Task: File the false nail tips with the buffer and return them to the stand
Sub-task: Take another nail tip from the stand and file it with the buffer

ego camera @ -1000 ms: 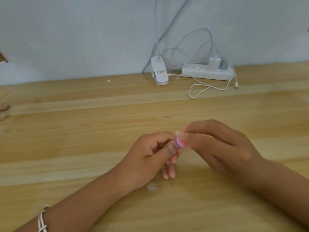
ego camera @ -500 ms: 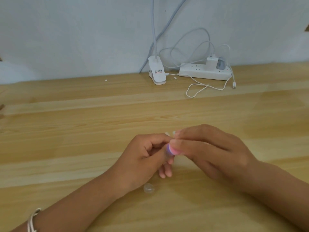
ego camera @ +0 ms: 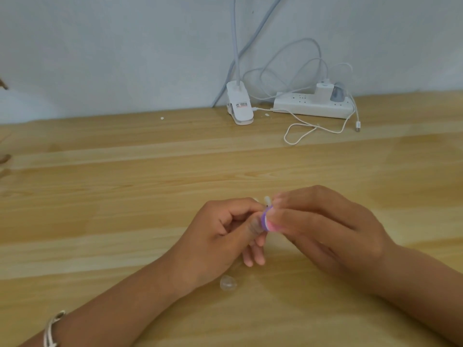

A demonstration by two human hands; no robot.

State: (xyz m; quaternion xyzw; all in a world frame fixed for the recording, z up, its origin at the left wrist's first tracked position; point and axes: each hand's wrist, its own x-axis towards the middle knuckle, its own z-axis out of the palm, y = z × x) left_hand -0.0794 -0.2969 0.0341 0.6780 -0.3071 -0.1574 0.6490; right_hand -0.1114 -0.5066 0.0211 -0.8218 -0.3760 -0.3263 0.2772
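My left hand (ego camera: pixel 220 234) and my right hand (ego camera: pixel 323 229) meet over the middle of the wooden table (ego camera: pixel 125 196). My right hand grips a small pink and purple buffer (ego camera: pixel 266 221) between thumb and fingers. My left hand's curled fingers pinch a pale false nail tip (ego camera: pixel 267 199), which pokes out just above the buffer and touches it. A clear nail tip (ego camera: pixel 228 282) lies loose on the table below my left hand. No stand is in view.
At the back by the wall stand a white clip lamp base (ego camera: pixel 240 106) and a white power strip (ego camera: pixel 313 105) with plugs. A white charging cable (ego camera: pixel 313 128) loops onto the table in front of it.
The buffer in my right hand has shifted slightly against the nail tip, back and forth. Both hands stay together in the same place.
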